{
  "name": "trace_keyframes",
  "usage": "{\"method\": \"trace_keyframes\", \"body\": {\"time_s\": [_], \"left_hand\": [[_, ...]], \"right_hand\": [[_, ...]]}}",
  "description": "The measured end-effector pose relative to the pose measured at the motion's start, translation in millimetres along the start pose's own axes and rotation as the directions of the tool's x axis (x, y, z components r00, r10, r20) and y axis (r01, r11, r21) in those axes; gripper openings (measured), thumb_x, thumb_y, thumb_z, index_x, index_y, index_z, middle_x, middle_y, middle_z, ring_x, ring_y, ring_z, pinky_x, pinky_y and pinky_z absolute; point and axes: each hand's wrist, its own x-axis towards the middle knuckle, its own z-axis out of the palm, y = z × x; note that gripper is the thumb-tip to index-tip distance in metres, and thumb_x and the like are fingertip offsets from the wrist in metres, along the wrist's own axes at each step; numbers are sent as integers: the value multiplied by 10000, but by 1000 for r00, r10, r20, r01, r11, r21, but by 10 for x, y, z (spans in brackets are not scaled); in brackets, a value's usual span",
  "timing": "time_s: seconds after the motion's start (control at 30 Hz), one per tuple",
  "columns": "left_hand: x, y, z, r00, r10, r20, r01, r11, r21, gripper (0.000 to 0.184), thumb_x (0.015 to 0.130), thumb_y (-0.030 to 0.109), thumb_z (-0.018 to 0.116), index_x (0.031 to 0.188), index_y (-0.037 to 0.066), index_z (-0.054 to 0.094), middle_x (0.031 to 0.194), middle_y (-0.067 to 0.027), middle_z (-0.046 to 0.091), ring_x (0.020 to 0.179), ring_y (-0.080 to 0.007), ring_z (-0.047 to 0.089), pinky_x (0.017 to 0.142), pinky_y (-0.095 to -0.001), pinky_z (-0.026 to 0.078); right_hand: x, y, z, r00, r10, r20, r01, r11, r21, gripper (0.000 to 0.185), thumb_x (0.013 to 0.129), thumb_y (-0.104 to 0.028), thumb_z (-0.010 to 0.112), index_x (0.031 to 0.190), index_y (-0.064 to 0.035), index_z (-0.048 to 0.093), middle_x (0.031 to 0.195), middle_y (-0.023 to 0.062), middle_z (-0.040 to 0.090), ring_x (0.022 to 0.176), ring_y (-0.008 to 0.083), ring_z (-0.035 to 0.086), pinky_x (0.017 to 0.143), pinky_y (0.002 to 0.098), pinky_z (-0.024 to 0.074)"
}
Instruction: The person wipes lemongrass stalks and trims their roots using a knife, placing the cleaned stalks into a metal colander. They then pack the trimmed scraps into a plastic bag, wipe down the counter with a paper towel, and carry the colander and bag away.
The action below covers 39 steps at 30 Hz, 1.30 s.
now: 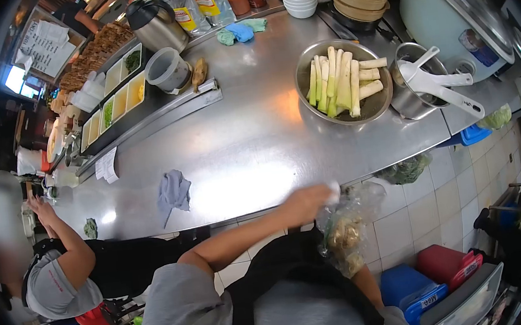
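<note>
My left hand (310,203) is over the counter's front edge, at the top of a clear plastic bag (369,198). Motion blurs its fingers, which look closed, with a small white thing (335,193) at their tips. Lumpy yellow-brown pieces (343,237) fill the lower part of the bag; their kind is unclear. My right forearm (366,283) reaches up to the bag, which it seems to hold in the air in front of my apron; the bag hides my right hand. Beyond them a metal bowl (307,108) holds several trimmed leek stalks (344,81).
A grey cloth (173,192) lies on the steel counter (233,140). Right of the bowl stands a metal pot (408,107) with white-handled utensils, near a large cooker (449,22). A co-worker (62,272) stands at left. Blue (407,287) and red (442,264) bins stand behind me.
</note>
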Motion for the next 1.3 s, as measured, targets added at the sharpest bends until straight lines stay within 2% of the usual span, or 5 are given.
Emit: {"method": "trace_keyframes", "body": {"time_s": [0.2, 0.47, 0.8, 1.07, 1.3], "left_hand": [[1177, -1388, -1662, 626, -146, -766, 523, 808, 273, 146, 828, 116, 514, 885, 28, 616, 884, -224, 592, 799, -372, 578, 677, -440, 455], [293, 122, -59, 886, -435, 162, 464, 826, -320, 312, 838, 146, 551, 1133, 45, 541, 1097, -163, 565, 1031, -289, 537, 907, -343, 417], [-338, -278, -43, 868, -91, -488, 342, 822, 456, 388, 724, -20, 501, 1111, -36, 523, 1023, -204, 561, 936, -352, 544, 827, -403, 443], [-53, 563, 317, 964, -143, -224, 69, 949, -309, 194, 834, -12, 499, 999, 16, 597, 961, -113, 609, 889, -218, 595, 750, -286, 476], [768, 169, -377, 796, -605, 5, 72, 87, -994, 213, 929, 203, 467, 1007, 30, 564, 749, -27, 569, 584, -74, 502, 446, -196, 324]], "right_hand": [[320, 68, 66, 996, 39, 77, -42, 998, 41, 469, 929, -331, 388, 1308, -59, 344, 1240, 136, 455, 1086, 258, 480, 925, 378, 410], [319, 49, 160, 995, 52, 90, -58, 997, 57, 460, 932, -325, 382, 1307, -60, 346, 1244, 134, 451, 1095, 257, 473, 934, 380, 402], [407, 123, 359, 988, 89, 124, -101, 991, 93, 450, 935, -317, 373, 1306, -63, 347, 1249, 131, 447, 1106, 257, 464, 946, 383, 392], [252, -25, 484, 993, 35, 111, -45, 995, 90, 442, 938, -310, 367, 1305, -64, 348, 1252, 128, 443, 1115, 257, 457, 955, 385, 384], [-15, -610, 261, 996, 24, 89, -28, 999, 42, 435, 940, -304, 361, 1304, -66, 349, 1255, 126, 440, 1124, 256, 451, 963, 387, 377]]}}
